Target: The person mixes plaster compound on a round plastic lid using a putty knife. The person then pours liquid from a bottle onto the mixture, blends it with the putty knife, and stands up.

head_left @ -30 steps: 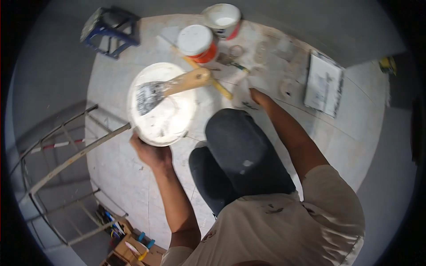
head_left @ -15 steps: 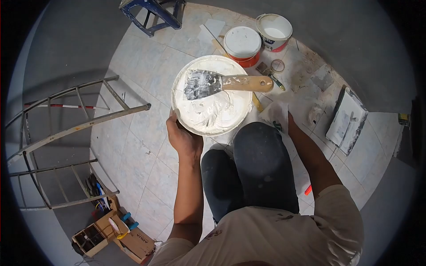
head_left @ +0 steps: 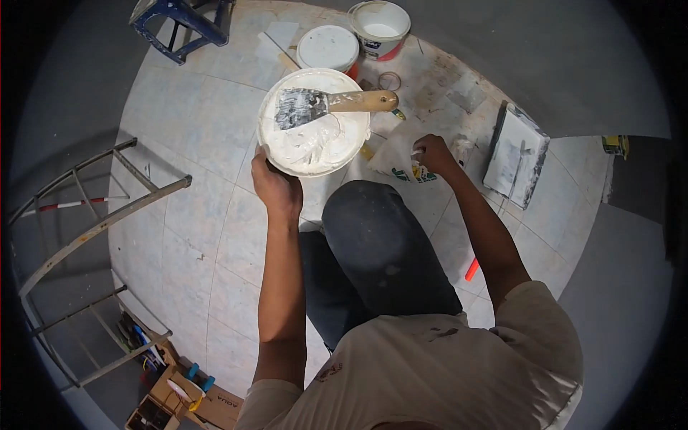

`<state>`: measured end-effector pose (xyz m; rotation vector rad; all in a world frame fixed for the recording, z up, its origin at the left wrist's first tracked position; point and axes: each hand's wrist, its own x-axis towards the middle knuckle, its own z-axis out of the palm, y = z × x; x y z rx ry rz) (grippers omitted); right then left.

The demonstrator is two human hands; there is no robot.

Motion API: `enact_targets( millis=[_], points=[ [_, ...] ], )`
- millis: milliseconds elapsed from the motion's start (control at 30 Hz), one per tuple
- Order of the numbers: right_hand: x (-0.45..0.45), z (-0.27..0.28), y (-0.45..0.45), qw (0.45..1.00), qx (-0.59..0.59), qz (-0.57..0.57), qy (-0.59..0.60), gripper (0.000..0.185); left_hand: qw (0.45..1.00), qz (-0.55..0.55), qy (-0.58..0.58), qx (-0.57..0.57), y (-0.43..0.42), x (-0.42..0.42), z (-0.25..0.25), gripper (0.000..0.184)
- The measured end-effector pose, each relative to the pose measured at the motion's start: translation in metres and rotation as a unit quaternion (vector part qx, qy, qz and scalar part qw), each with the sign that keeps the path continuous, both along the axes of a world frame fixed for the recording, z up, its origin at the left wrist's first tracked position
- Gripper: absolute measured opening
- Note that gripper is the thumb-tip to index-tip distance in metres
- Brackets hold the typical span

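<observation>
One scraper (head_left: 337, 102), long axis nearly crosswise, blade (head_left: 299, 109) leftward

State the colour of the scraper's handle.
The handle is light brown; it shows best in the head view.

Trowel (head_left: 328, 103) across tub (head_left: 313, 174), open floor (head_left: 211, 132) left

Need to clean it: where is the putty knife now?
Left of centre, high in the head view, the putty knife lies across the white tub in the left hand, its wooden handle jutting out rightward.
</observation>
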<state>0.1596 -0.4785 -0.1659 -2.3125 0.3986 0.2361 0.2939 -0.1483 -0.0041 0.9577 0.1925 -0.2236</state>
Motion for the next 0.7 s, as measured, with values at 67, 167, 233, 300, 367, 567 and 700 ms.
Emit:
enact_targets(
  millis=[67,167,233,300,367,567,700],
  points=[
    [-0.002,0.039,0.001,0.999,0.028,-0.022,0.023,0.025,1.0,-0.02,0.013,0.006,-0.005,0.0,-0.014,0.047],
    [-0.005,0.095,-0.002,0.996,0.068,-0.051,0.028,0.022,0.99,-0.024,-0.032,0.133,-0.013,-0.004,-0.03,0.044],
    [-0.001,0.142,-0.001,0.995,0.079,-0.055,0.009,0.02,0.754,-0.074,-0.243,0.606,-0.007,-0.007,-0.037,0.043],
    [0.009,0.201,0.01,0.994,0.084,-0.071,-0.007,0.024,0.855,-0.073,-0.209,0.469,-0.016,-0.003,-0.038,0.043],
    [0.023,0.248,0.029,0.993,0.091,-0.07,-0.038,0.024,0.917,-0.069,-0.182,0.347,-0.025,-0.007,-0.032,0.043],
    [0.071,0.294,0.095,0.989,0.011,0.033,-0.146,0.025,0.997,-0.075,-0.015,0.016,-0.038,-0.014,-0.007,0.044],
    [0.085,0.29,0.113,0.983,-0.038,0.09,-0.153,0.026,0.996,-0.077,-0.026,0.048,-0.033,-0.018,0.007,0.043]
  ],
)
